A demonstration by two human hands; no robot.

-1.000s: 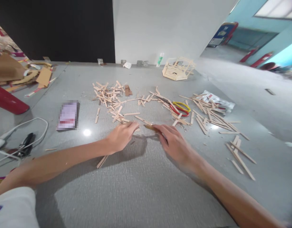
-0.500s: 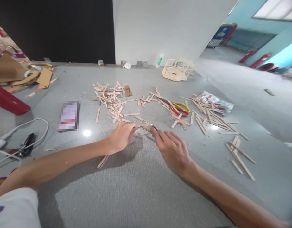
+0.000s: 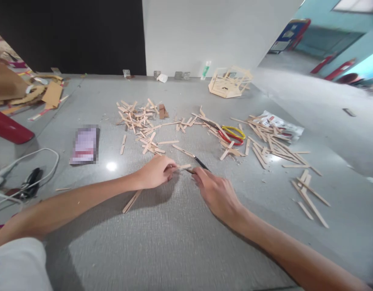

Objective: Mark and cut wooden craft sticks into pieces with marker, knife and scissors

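Note:
My left hand is closed, with thumb and fingers pinching a short flat wooden craft stick whose end points right. My right hand is closed around a thin knife-like tool; just its narrow, dark, brassy tip shows, close to the stick's end, and the fingers hide the rest. Behind the right fingers lies a slim black-handled tool, its kind unclear. Its tip meets another craft stick on the grey table. Two sticks lie below my left wrist.
A pile of sticks lies beyond my hands. Red-and-yellow-handled scissors and more sticks are to the right. At the back stands a stick-built frame. A phone, a white cable and a red cylinder are left.
The tool tip in my right hand has drawn away from the stick, and the black-handled tool shows more. The stick in my left hand is turned flatter to view. The view has shifted slightly.

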